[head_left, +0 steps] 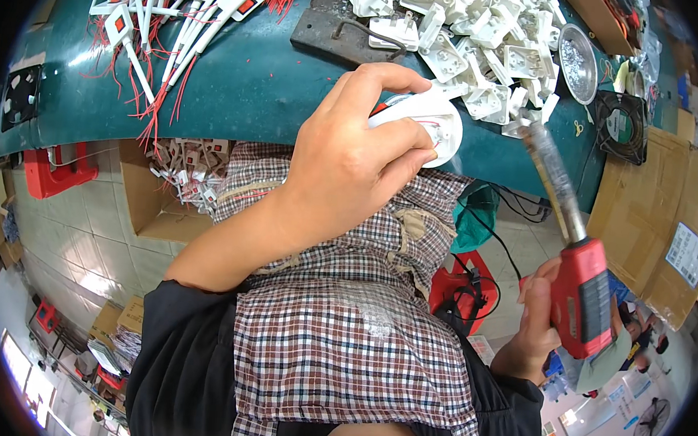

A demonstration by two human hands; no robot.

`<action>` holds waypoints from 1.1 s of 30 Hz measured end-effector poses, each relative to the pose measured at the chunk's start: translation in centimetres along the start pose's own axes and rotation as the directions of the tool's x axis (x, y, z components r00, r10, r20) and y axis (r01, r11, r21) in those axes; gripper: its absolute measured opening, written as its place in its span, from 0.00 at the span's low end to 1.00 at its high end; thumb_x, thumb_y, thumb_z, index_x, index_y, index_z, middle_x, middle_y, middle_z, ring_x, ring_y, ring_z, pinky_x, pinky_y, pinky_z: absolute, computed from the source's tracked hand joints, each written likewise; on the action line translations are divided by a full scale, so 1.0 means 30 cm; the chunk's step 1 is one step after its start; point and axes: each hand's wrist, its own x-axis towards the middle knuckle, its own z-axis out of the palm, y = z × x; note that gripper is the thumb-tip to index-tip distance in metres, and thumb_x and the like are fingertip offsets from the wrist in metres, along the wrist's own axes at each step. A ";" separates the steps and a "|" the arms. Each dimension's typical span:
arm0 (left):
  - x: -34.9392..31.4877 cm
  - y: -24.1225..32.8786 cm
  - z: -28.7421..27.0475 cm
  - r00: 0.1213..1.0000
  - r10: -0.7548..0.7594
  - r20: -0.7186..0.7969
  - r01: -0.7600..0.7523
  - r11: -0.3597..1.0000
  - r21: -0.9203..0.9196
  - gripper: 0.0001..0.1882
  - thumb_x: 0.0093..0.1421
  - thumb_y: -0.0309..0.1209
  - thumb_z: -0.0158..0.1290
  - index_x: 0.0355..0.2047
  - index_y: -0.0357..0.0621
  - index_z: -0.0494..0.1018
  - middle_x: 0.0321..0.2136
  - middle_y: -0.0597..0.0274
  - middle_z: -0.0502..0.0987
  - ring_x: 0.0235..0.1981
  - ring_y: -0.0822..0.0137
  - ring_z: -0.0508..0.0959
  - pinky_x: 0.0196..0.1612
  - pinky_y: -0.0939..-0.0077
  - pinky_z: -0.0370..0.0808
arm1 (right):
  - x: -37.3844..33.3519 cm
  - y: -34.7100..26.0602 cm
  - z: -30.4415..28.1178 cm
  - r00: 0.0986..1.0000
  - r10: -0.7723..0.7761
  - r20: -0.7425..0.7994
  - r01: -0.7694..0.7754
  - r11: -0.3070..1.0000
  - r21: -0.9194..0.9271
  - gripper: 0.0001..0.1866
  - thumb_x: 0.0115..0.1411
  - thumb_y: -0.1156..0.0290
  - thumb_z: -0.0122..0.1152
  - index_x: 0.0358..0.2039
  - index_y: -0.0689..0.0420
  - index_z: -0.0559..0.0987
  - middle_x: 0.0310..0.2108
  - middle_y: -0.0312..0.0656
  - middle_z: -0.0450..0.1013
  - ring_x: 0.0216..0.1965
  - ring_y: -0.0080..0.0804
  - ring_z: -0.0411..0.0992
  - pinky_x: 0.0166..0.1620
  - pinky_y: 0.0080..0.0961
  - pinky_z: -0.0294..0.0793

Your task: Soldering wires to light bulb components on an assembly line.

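Observation:
My left hand (349,150) is closed round a round-ended white plastic housing (448,136), held over the table's near edge. Its thumb and fingertips pinch at the open inner side, where a bit of red wire shows. In my right hand (536,321) is a soldering iron (584,292) with a red and black pistol-like handle. The iron's metal barrel slants up to the left, its discoloured end apart from the housing and close to the loose white plug parts (506,64).
White switch pieces with red wires (193,17) lie at the far left. A dark metal block (340,30), a metal bowl (577,64) and a small fan (621,127) sit on the green table (236,103). Cardboard boxes (645,212) stand at the right.

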 end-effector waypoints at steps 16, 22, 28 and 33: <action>-0.001 0.019 0.003 0.997 -0.072 0.015 0.071 0.997 0.019 0.09 0.47 0.23 0.67 0.28 0.42 0.79 0.48 0.54 0.74 0.43 0.59 0.79 0.32 0.72 0.79 | 0.461 0.094 0.437 0.785 -0.597 -0.168 0.492 0.765 -0.415 0.36 0.45 0.77 0.80 0.52 0.62 0.68 0.43 0.45 0.72 0.41 0.40 0.74 0.42 0.32 0.74; -0.002 0.021 0.003 0.996 -0.077 0.037 0.075 0.996 0.050 0.08 0.49 0.22 0.67 0.29 0.42 0.79 0.51 0.54 0.73 0.40 0.65 0.81 0.21 0.81 0.81 | 0.468 0.127 0.452 0.854 -0.488 -0.182 0.396 0.835 -0.381 0.36 0.42 0.80 0.77 0.52 0.62 0.69 0.43 0.46 0.70 0.44 0.47 0.72 0.46 0.35 0.73; 0.009 0.025 -0.002 0.999 -0.027 0.025 0.026 0.999 0.045 0.14 0.47 0.22 0.69 0.35 0.45 0.79 0.52 0.55 0.72 0.39 0.67 0.81 0.21 0.83 0.79 | 0.485 0.192 0.423 0.781 -0.449 -0.433 0.439 0.889 -0.131 0.24 0.56 0.86 0.67 0.50 0.65 0.66 0.41 0.46 0.74 0.43 0.35 0.80 0.42 0.26 0.79; 0.004 0.007 0.017 0.999 0.013 0.045 -0.013 1.000 0.004 0.23 0.43 0.20 0.71 0.41 0.48 0.79 0.53 0.55 0.71 0.40 0.69 0.80 0.23 0.84 0.78 | 0.477 0.165 0.401 0.875 -0.228 -0.426 0.325 0.930 0.169 0.21 0.59 0.85 0.63 0.50 0.63 0.66 0.42 0.46 0.76 0.40 0.33 0.80 0.41 0.25 0.77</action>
